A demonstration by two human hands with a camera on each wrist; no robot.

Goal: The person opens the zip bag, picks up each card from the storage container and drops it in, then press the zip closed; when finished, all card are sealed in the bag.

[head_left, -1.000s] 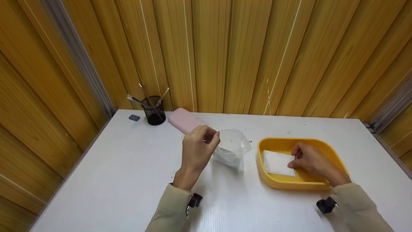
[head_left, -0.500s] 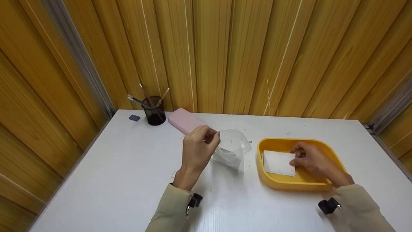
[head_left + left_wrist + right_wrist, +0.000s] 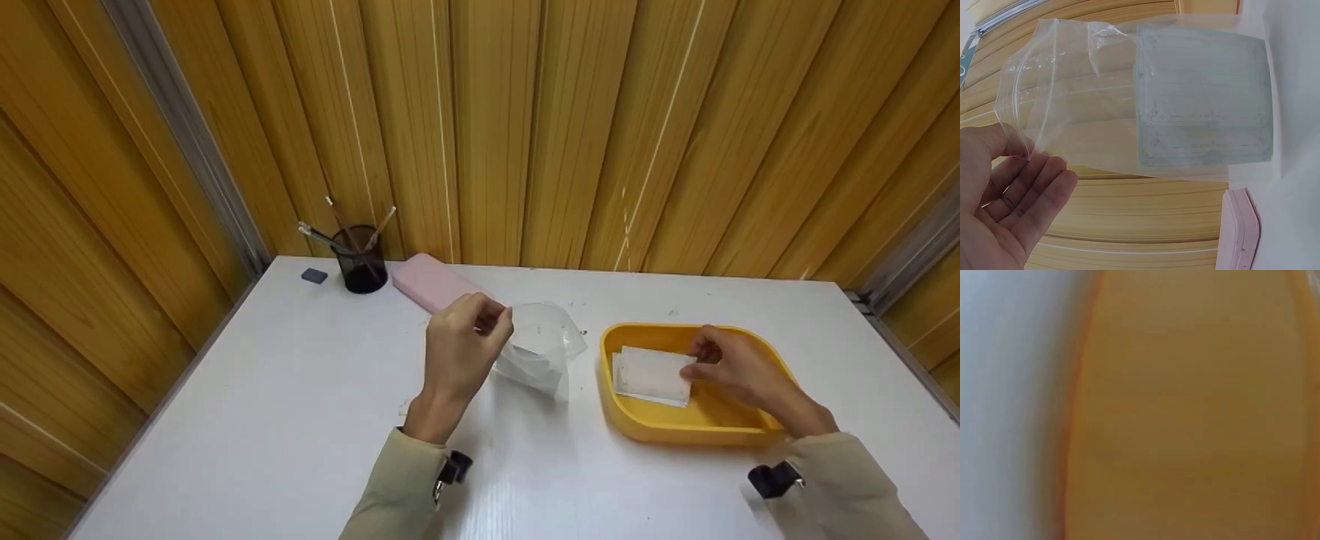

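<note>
My left hand pinches the mouth edge of a clear zip bag that stands on the table. In the left wrist view, the thumb and fingers grip the corner by the zip strip, and pale rectangular cards show through the bag's lower part. Over the yellow tray, my right hand pinches the right edge of a white rectangular card. Another white card peeks out beneath it at the left. The right wrist view has only the blurred tray wall, with the hand out of sight.
At the back left stands a black mesh pen cup with pencils, beside a small dark blue eraser. A pink case lies behind my left hand. Wood-patterned panels border the white table at the back.
My right hand has shifted slightly right and up, drawing the top card with it so that more of the card beneath shows. My left hand and the bag have stayed in place.
</note>
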